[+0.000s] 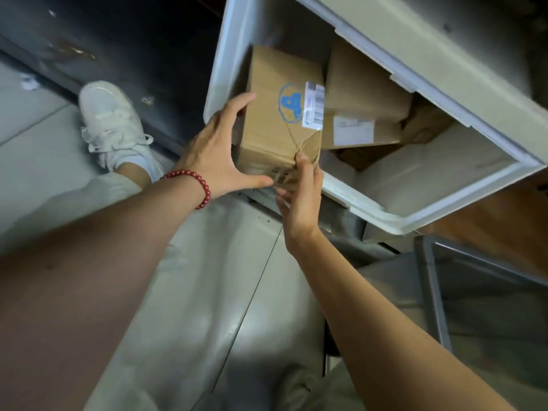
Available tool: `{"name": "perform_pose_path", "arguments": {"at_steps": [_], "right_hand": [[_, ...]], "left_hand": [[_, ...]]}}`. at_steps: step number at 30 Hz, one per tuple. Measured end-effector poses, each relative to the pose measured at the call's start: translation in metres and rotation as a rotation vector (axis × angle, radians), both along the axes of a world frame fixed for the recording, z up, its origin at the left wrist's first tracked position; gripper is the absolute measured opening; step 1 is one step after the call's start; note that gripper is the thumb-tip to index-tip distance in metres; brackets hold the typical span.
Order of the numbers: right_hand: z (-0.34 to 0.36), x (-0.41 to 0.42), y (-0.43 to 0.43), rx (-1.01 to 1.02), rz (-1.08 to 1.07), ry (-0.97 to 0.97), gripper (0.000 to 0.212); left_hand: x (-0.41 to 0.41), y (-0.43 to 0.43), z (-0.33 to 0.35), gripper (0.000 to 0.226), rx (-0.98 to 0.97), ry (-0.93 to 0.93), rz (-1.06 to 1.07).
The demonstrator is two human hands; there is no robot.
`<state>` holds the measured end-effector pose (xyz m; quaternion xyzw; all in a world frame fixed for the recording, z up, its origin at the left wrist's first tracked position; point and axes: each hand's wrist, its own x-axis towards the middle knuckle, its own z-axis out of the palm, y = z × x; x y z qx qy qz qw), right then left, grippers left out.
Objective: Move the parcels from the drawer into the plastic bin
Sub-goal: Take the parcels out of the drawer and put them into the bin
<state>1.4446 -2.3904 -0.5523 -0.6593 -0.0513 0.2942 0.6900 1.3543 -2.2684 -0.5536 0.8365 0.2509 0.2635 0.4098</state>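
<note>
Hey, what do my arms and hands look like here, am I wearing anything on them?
No sleeves or gloves are in view. The left hand has a bracelet of round dark red beads at its wrist. The right hand and its wrist show nothing worn, no watch or rings that I can see.

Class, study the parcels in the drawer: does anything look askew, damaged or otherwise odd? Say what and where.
Yes. In the drawer the parcels lie jumbled: the white-label parcel sits tilted against the blue-logo parcel. That one's near end, gripped by the right hand, looks creased and scuffed around the twine.
</note>
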Motion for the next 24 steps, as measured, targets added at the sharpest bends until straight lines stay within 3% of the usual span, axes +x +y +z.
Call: {"name": "perform_pose_path", "arguments": {"at_steps": [3, 11, 19, 24], "right_hand": [[0.011, -0.018, -0.013, -0.028, -0.033, 0.054, 0.041], [0.070, -0.065, -0.056, -0.072, -0.069, -0.037, 0.043], [0.121, -0.097, -0.112, -0.068, 0.140, -0.102, 0.049], [0.164, -0.075, -0.129, -0.032, 0.222, -0.143, 0.044]], "left_hand": [[-0.007, -0.004, 0.014, 0.123, -0.079, 0.060, -0.044], [-0.072, -0.034, 0.068, 0.132, -0.127, 0.173, -0.228], [-0.134, -0.059, 0.130, 0.141, -0.045, 0.299, -0.259], [-0.139, -0.056, 0.178, 0.140, -0.016, 0.255, -0.271]]}}
